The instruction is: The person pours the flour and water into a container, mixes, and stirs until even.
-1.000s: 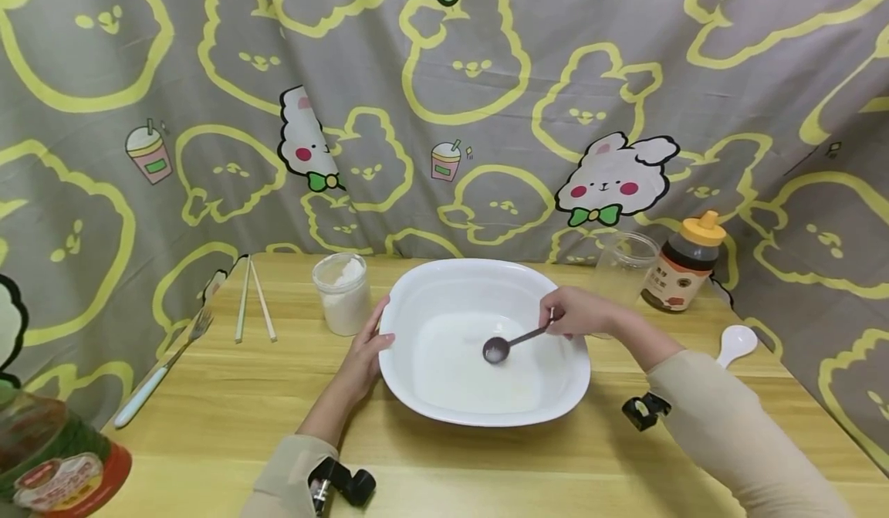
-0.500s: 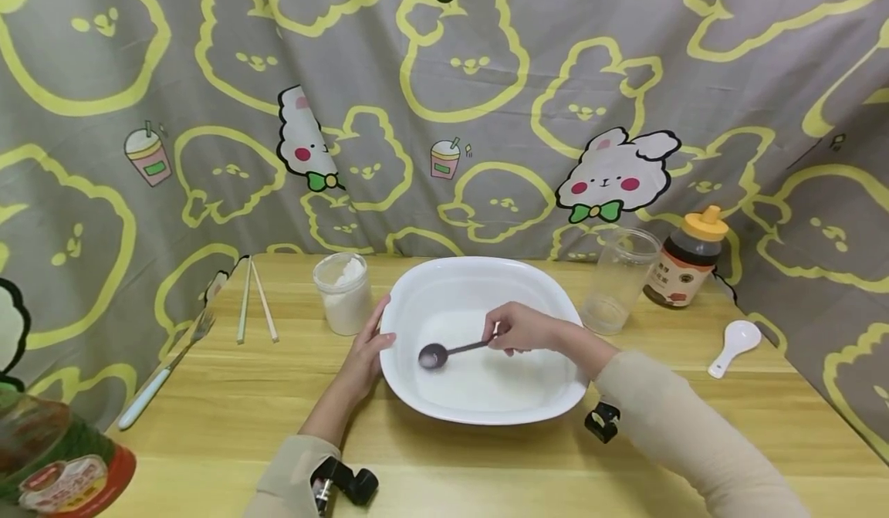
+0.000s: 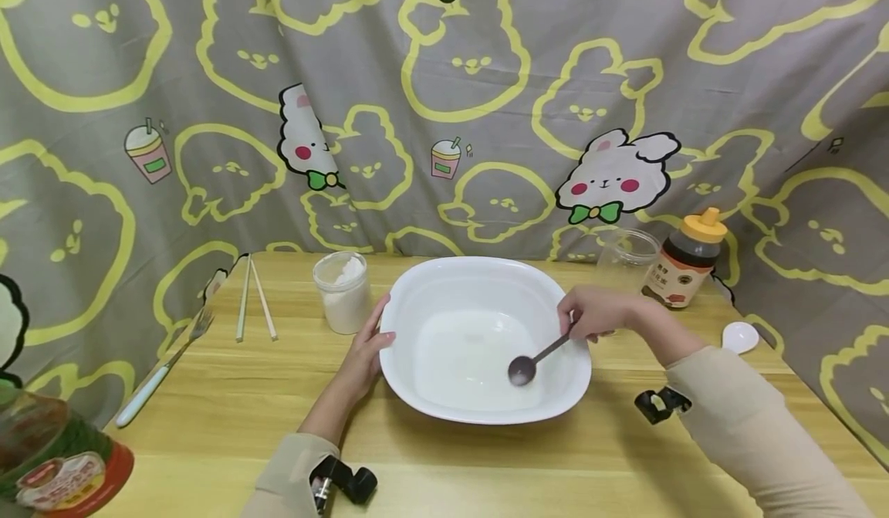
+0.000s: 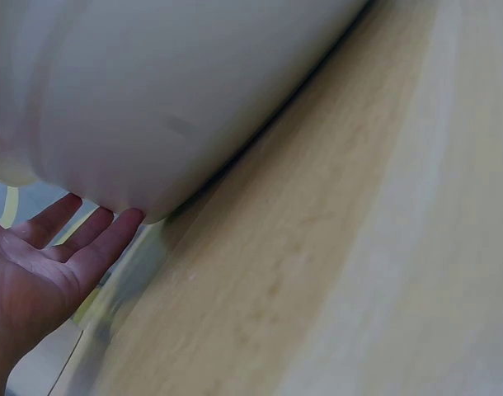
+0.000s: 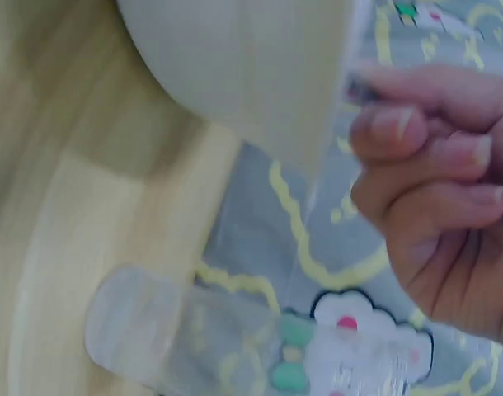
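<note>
Your right hand (image 3: 599, 313) pinches dark spoon (image 3: 522, 370) by handle, spoon's bowl inside white basin (image 3: 472, 290). Your left hand (image 3: 363, 354), fingers nearly straight, touches basin's left side. Basin on table (image 3: 479, 468).

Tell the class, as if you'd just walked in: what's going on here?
A person's right grip holds a dark spoon, its bowl in a white basin with what looks like liquid inside. The left grip touches the basin's side. A jar of white, powdery stuff stands to the basin's left.
</note>
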A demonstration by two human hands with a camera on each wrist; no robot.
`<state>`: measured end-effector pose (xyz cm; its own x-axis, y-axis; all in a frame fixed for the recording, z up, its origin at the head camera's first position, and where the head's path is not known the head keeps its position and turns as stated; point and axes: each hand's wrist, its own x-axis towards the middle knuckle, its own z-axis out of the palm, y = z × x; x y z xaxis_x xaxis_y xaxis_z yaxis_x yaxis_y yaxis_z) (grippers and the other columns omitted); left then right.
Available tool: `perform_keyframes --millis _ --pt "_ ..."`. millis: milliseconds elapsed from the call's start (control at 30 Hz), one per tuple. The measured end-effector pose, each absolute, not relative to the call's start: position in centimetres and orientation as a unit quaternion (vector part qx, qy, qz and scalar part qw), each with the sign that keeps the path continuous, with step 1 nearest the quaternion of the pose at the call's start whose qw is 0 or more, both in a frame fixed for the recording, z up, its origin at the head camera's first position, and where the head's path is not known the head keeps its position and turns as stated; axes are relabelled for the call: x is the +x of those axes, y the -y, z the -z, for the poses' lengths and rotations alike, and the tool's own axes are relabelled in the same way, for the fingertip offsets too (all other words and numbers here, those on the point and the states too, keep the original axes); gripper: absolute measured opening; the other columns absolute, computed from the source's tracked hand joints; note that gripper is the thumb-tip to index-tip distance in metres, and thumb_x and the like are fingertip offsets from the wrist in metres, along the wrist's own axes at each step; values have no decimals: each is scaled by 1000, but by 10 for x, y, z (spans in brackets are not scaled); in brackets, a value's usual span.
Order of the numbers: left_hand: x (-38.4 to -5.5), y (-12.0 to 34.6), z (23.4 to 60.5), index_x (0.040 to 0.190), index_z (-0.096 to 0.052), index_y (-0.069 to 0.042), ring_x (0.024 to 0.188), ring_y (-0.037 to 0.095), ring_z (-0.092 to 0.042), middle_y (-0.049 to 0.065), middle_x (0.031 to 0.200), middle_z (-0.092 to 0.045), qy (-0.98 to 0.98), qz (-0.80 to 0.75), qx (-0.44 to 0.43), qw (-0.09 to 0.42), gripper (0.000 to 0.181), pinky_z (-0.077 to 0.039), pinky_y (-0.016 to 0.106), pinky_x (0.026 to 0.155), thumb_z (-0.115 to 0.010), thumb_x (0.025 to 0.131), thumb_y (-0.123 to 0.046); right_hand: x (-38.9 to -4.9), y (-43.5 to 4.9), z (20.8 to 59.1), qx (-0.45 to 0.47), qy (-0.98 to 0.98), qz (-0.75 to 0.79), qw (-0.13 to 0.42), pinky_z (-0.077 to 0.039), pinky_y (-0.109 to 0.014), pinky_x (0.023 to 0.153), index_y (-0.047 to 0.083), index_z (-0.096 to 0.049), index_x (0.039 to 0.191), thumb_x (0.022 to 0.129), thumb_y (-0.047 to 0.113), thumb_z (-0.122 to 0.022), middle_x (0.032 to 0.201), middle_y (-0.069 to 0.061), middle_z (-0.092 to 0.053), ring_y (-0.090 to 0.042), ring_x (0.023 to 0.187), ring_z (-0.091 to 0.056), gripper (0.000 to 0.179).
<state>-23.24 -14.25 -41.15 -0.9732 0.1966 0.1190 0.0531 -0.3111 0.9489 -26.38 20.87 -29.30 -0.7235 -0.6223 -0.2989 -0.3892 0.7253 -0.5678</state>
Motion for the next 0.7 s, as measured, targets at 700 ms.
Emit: perform_keyframes --millis 700 --pt "-232 142 411 138 -21 -23 110 41 -35 15 135 -27 -590 -800 103 46 66 -43 44 78 -46 78 -9 -287 -134 347 -287 -878 348 161 -34 -20 36 -3 -57 86 79 1 -54 51 -5 -51 -10 40 -41 8"
